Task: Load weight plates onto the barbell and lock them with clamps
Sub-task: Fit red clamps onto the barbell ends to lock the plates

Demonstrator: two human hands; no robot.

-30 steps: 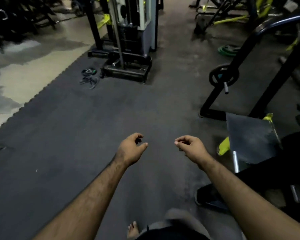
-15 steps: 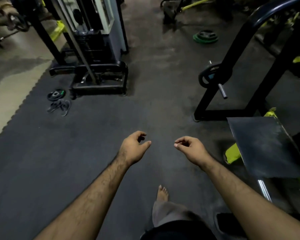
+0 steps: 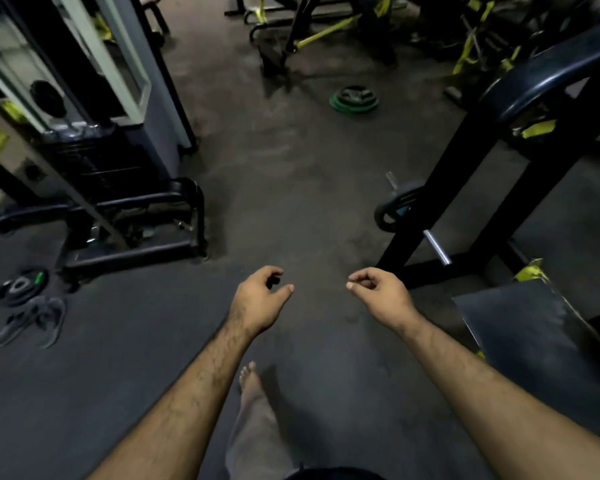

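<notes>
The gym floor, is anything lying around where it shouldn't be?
Yes. A stack of green and black weight plates sits loose mid-floor, and black plates lie beside a pair of grey slippers, off any rack.

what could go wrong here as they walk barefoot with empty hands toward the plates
The bare foot could be stubbed or crushed, since loose plates lie on the floor: a green stack ahead and a small plate at left. The steel peg juts out at shin height on the right. Dim light makes these hard to spot.
</notes>
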